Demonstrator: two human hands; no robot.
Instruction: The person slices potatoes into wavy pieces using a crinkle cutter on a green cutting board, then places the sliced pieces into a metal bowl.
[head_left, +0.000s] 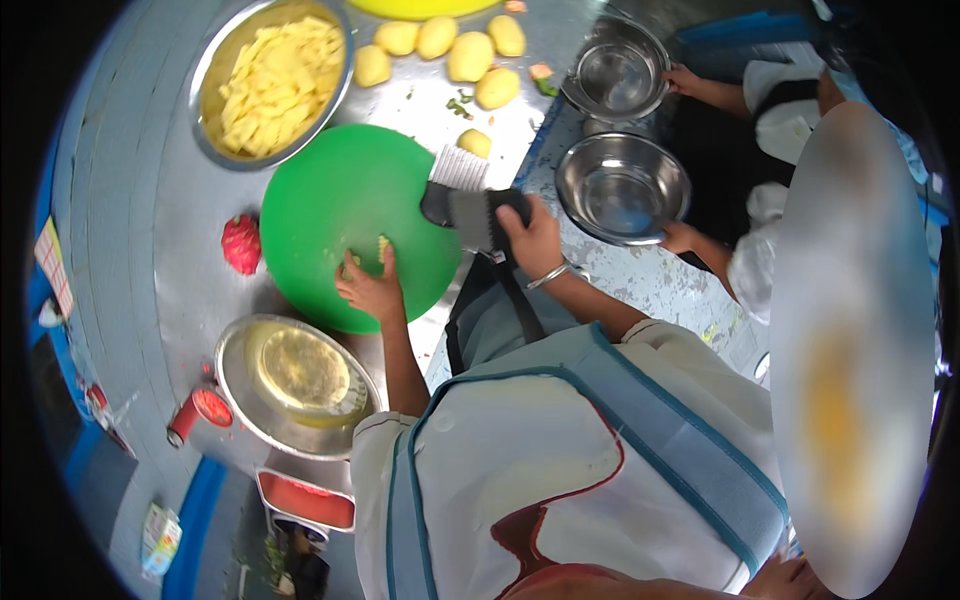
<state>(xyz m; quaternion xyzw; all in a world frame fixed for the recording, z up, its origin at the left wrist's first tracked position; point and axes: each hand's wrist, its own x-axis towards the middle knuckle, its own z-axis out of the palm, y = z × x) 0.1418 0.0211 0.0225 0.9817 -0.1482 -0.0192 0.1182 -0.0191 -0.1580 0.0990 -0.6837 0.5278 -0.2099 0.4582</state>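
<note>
My right hand (538, 241) grips a crinkle cutter by its black handle (511, 210), at the right edge of a round green cutting board (322, 195). The cutter's ridged metal blade (459, 169) points away from me, near a peeled potato (475, 142). My left hand (373, 291) is low over the board with thumb and fingers spread. A small ridged potato piece (383, 244) is at the thumb tip, and another bit lies by the fingers. Whether these bits touch the board or cling to the fingertips I cannot tell.
Cut potato sticks (281, 86) fill a steel bowl (198, 124). Several peeled potatoes (471, 56) lie behind the board. A dragon fruit (241, 244) and a basin of liquid (232, 375) stand left. On the right, another person's hands (681, 237) hold two steel bowls (622, 187).
</note>
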